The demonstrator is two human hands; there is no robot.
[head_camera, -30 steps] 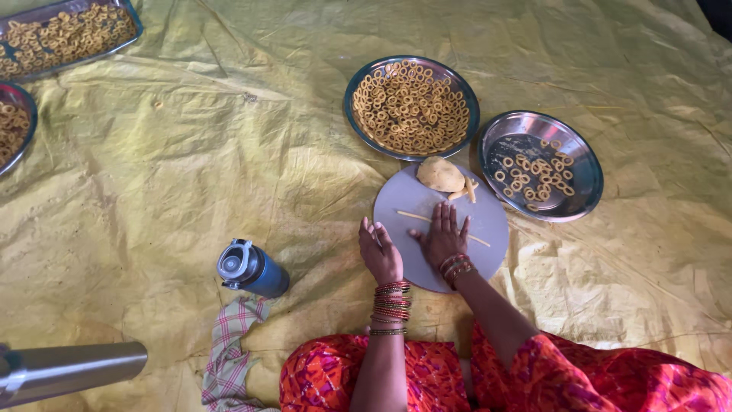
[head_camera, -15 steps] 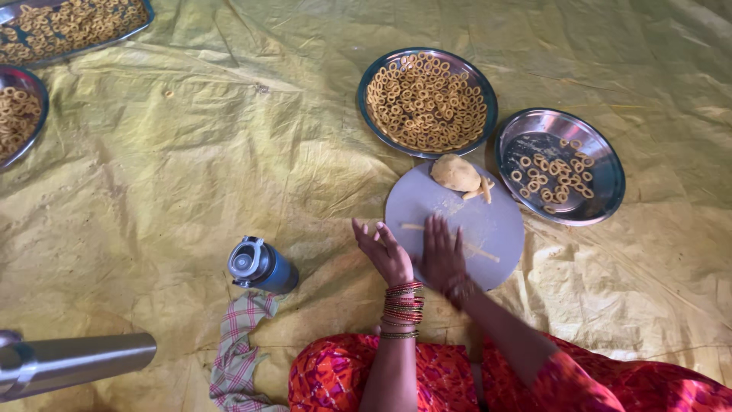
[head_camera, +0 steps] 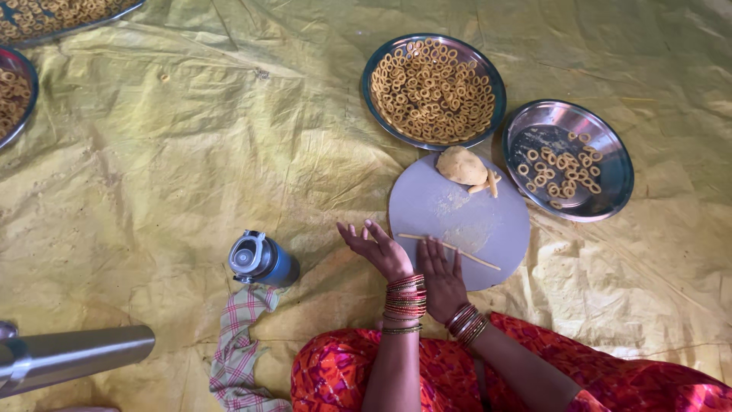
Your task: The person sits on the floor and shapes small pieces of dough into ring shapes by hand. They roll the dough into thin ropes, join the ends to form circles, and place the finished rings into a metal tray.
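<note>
My right hand [head_camera: 441,276] lies flat, palm down, on the near edge of a round grey board [head_camera: 435,210], its fingertips on a thin rolled rope of dough [head_camera: 451,251]. My left hand [head_camera: 377,248] hovers palm up just left of the board, fingers apart and holding nothing. A lump of dough [head_camera: 461,165] sits at the board's far edge with small pieces beside it. Beyond the board stands a steel plate full of dough rings [head_camera: 433,90]. To the right is a steel plate with fewer rings [head_camera: 568,160].
A yellow sheet [head_camera: 175,152] covers the floor. A blue bottle [head_camera: 262,260] lies left of my hands, on a checked cloth [head_camera: 242,346]. A steel cylinder [head_camera: 72,357] lies at the lower left. Two more trays of rings [head_camera: 15,93] sit at the far left edge.
My right hand slid back toward me over the board, rolling the dough rope longer. My left hand lifted off the board and turned palm up to the left.
</note>
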